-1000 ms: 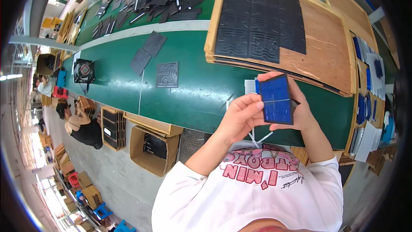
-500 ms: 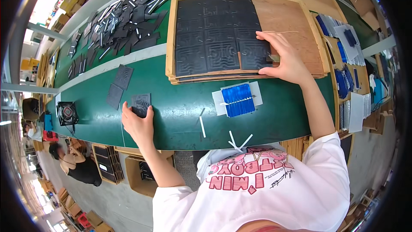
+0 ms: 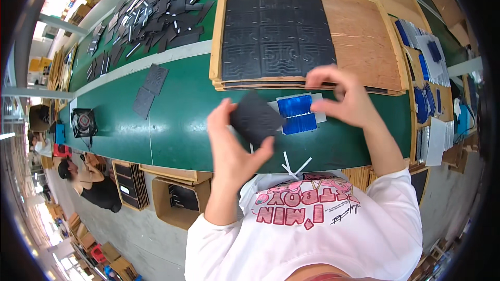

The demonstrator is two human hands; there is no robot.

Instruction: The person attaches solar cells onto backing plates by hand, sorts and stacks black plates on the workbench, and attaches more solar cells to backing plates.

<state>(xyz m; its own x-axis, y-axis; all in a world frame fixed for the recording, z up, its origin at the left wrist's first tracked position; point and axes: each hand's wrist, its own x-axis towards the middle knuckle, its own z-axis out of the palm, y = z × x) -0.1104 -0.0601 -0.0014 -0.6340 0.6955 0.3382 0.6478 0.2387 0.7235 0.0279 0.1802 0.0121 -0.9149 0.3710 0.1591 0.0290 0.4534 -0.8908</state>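
Between the thumb and the fingers of the left hand [image 3: 234, 151] sits a dark square sheet [image 3: 256, 119], lifted above the green bench [image 3: 177, 125]. The thumb presses its lower right edge and the other fingers close on its left side, so the sheet is firmly gripped. Just to the right of these fingers, a blue square cell [image 3: 297, 114] lies flat on a white sheet on the bench. The right hand [image 3: 344, 99] hangs over the right edge of that cell with its fingers curled and thumb close to the forefinger; I cannot tell if anything is pinched there. Behind both hands is a wooden tray [image 3: 364, 36] stacked with more dark sheets. Below the left thumb, thin white strips [image 3: 291, 165] lie crossed near the bench edge. Far left of the fingers lies a small black fan [image 3: 83, 123].
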